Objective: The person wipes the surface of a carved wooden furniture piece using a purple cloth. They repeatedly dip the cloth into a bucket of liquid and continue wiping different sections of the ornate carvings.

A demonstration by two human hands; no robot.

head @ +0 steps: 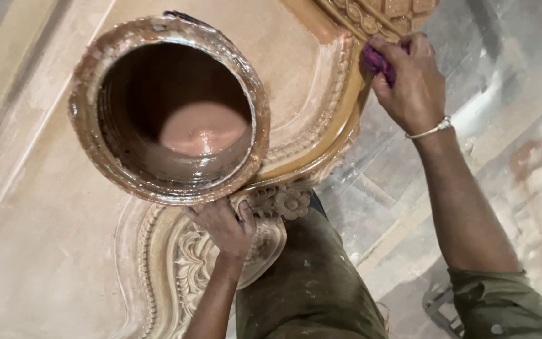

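Polish work on show, and we're looking straight down at it. Our left hand (224,226) grips the underside of a round tin (169,108), fingers curled up against its base, holding it out over the carved wooden panel (51,207). We can see into the tin: a pool of pinkish-brown liquid (203,129) sits low at the bottom (well below the rim, and the inner walls are coated with it). Our right hand (409,81) is bunched tight around a purple rag (379,61), pressing it onto the carved border (346,94) at the panel's upper edge. As for progress, we'd judge the curved border beside the rag to be already coated, since it shines wet and darker. The flat middle of the panel looks dull and dry, as does the flower carving (291,202) just beside our left hand, so we reckon plenty remains. Below lie our trouser leg (308,282) and the dusty floor (509,144).
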